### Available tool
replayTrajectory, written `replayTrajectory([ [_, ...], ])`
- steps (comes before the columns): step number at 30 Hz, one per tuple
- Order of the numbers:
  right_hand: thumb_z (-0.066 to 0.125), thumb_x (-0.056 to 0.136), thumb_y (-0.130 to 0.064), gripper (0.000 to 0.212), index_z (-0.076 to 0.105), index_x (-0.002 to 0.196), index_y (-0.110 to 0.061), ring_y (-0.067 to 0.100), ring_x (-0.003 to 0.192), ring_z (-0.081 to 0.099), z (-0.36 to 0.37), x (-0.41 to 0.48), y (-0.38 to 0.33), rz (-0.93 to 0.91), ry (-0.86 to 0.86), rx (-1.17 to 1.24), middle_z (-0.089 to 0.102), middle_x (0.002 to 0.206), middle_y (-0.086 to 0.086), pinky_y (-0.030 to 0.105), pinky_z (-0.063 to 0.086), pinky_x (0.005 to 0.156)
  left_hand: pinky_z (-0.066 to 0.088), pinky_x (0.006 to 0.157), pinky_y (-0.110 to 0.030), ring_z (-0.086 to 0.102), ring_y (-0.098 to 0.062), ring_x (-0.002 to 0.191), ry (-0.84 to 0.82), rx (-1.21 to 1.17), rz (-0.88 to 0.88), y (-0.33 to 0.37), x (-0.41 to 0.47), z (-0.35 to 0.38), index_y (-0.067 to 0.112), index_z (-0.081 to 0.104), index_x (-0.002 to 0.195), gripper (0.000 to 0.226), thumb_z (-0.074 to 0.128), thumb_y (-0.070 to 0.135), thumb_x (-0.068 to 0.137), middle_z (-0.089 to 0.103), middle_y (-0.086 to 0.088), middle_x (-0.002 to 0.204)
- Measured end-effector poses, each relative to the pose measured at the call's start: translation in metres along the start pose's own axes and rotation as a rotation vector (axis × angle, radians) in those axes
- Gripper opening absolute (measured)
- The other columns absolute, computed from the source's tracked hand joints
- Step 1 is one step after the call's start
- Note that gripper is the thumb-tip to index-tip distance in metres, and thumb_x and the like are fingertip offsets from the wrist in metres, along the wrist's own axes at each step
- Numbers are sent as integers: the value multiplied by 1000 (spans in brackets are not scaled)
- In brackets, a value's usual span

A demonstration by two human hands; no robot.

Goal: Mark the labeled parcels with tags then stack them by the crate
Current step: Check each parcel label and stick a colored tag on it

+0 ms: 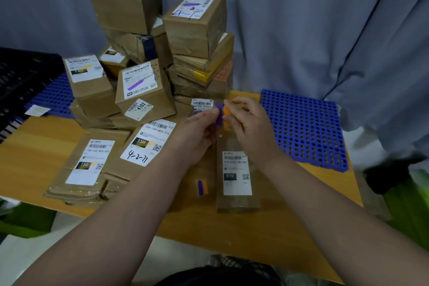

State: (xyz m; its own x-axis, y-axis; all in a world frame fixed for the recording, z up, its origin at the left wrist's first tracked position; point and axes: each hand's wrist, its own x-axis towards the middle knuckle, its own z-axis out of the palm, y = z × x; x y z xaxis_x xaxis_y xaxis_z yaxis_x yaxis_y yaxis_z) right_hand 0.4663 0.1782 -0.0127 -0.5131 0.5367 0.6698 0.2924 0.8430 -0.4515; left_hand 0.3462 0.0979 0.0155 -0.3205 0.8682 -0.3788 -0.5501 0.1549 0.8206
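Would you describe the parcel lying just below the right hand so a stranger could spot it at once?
On the yellow table, find the blue perforated mat. Just left of it, below the right hand, lies a flat brown parcel. Only its label reads 010.

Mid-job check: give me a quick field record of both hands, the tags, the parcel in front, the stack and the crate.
left hand: fingers pinch a small purple strip tag
right hand: fingers pinch a small orange strip tag beside it
parcel in front: flat brown cardboard parcel with white 010 label on the yellow wooden table; no tag visible on it
spare tags: purple-and-orange pair left of that label
stack: brown cardboard boxes behind, some labels marked purple
crate: black plastic crate, far left
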Motion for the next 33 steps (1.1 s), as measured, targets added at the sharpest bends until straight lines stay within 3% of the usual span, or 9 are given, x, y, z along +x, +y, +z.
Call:
replayTrajectory([
  [3,53,92,-23,36,64,120,-2,32,108,57,-2,3,1,3,10,-87,56,126,22,34,48,92,46,78,-25,59,-14,85,35,-3,-5,-1,0,4,11,66,107,18,58,18,93,67,-4,91],
  [5,52,93,-26,36,65,118,-4,32,104,58,-4,3,1,-5,15,-123,55,130,23,34,47,90,44,79,-26,58,-14,88,46,21,5,-1,-1,8,13,66,106,17,58,20,93,67,-3,93],
  [9,56,92,-25,31,69,113,-7,29,87,58,-8,1,5,-17,12,-163,57,131,18,37,49,81,44,74,-24,57,-12,83,92,87,32,-2,-3,15,16,68,98,11,59,21,92,68,-2,88],
  [13,55,91,-27,30,71,110,-10,28,90,56,-8,-1,9,35,6,-146,59,129,14,39,49,81,43,67,-21,55,-8,69,142,114,73,-3,-3,22,16,68,91,8,59,17,92,65,3,73],
  [16,58,90,-26,28,73,107,-12,27,90,56,-8,-3,11,58,9,-127,61,127,12,38,49,80,43,65,-20,57,-7,71,149,157,82,-6,-1,24,18,68,87,9,60,16,91,67,4,74],
  [21,61,88,-20,23,74,103,-9,20,90,49,-7,-11,13,22,32,-125,63,122,11,32,47,78,43,45,-13,61,-1,54,188,134,40,-8,-2,28,16,67,81,7,65,14,88,69,6,62],
  [26,62,87,-20,21,74,99,-8,19,91,49,-3,-19,11,4,26,-136,65,120,11,28,43,81,41,56,-18,55,-7,64,277,199,-47,-13,-1,23,18,66,82,4,68,18,86,66,1,75],
  [30,61,85,-19,19,72,97,-8,21,100,51,-5,-25,11,50,-80,-113,63,120,10,27,37,90,44,59,-21,60,-13,77,275,277,-76,-17,2,16,17,67,86,4,69,20,85,68,-6,90],
  [33,70,82,-16,13,66,93,-11,24,115,47,-10,-23,7,177,-244,-69,59,124,7,26,27,98,49,58,-21,59,-16,76,268,311,-96,-20,2,13,13,65,85,5,69,17,86,65,-9,85],
])
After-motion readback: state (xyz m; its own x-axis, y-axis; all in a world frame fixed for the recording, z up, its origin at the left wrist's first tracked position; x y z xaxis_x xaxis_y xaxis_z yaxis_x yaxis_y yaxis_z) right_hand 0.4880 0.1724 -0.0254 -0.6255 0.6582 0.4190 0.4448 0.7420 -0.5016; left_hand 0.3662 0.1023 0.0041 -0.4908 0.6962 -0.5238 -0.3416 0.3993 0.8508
